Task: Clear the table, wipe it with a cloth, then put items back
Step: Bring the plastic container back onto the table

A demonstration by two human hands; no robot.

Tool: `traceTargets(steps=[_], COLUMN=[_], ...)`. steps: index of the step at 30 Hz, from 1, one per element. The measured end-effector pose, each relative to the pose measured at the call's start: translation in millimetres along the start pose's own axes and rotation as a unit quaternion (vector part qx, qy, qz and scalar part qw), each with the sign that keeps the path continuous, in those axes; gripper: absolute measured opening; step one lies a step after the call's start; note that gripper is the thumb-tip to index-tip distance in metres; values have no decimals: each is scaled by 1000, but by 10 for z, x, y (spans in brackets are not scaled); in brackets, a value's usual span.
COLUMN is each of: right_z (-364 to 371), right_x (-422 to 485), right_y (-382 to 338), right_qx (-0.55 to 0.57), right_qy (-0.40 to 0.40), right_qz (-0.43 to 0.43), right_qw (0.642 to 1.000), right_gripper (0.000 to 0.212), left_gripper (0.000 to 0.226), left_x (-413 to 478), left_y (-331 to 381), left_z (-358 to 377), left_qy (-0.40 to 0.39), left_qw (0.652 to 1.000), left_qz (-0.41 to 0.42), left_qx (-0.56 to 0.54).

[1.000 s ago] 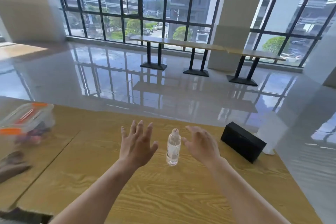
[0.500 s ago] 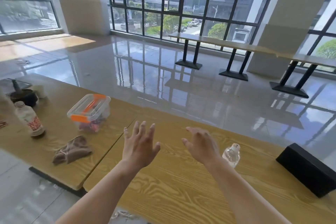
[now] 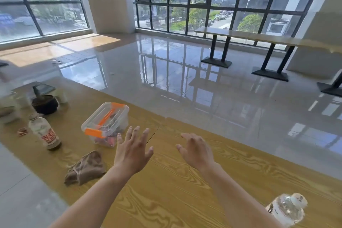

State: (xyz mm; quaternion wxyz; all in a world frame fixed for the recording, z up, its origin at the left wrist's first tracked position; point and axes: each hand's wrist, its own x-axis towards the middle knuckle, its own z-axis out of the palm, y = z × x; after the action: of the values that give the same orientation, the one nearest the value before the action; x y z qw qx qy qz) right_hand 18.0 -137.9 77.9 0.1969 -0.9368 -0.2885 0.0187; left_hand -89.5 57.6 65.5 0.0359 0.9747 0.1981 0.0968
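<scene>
Two wooden tabletops butt together into one long table [image 3: 185, 200], and the landmark on it is a clear plastic box [image 3: 105, 124] with orange clasps. The box stands lid-on near the far edge, just left of the seam between the tops, with blurred coloured contents inside. Far beyond the box, by the windows, runs a row of other tables [image 3: 259, 36] on black legs.

Just nearer the camera than the box, and slightly to its left, a brown cloth [image 3: 86, 168] lies crumpled on the wood, apart from the box. The left hand [image 3: 132, 151] hovers just right of the box, fingers spread wide and straight, holding nothing. Its little finger overlaps the box's near right corner in the view, and whether they touch cannot be told. The right hand [image 3: 196, 151] is farther right of the box, past the left hand, fingers loosely extended and likewise holding nothing.

Left of the box stands a labelled bottle [image 3: 44, 133], upright and capped. Well to the right of the box and much nearer the camera, a clear water bottle [image 3: 286, 209] appears at the lower edge of the view. Left of the box and farther back sits a dark pot [image 3: 45, 104] with something standing in it. Farther left of the box than the labelled bottle lie small reddish bits [image 3: 22, 132], too small to identify.
</scene>
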Motion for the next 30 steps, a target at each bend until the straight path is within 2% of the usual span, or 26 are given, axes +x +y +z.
traceTargets(steps=[10,19,25,30], right_z=[703,1536,1907,2023], right_x=[971,1834,2226,2448], right_y=[-616,-1615,-2081,-2251], right_qx=[88,169,193,203], right_qy=[-40,-83,-105,-131], right_qz=[14,138,194,225], right_qw=[995,972,956,944], right_gripper=[49,50,52,54], left_gripper=[63,60,70,73], left_x=[741,1825,2285,2471], left_y=[-1218,-2588,-2968,-3069], left_z=[288,612,804,870], left_qy=[-15,-34,-117,-149], left_qw=[999,999,993,981], left_qz=[-36,-6,-24,-67], left_qx=[-5,-3,-13,-105])
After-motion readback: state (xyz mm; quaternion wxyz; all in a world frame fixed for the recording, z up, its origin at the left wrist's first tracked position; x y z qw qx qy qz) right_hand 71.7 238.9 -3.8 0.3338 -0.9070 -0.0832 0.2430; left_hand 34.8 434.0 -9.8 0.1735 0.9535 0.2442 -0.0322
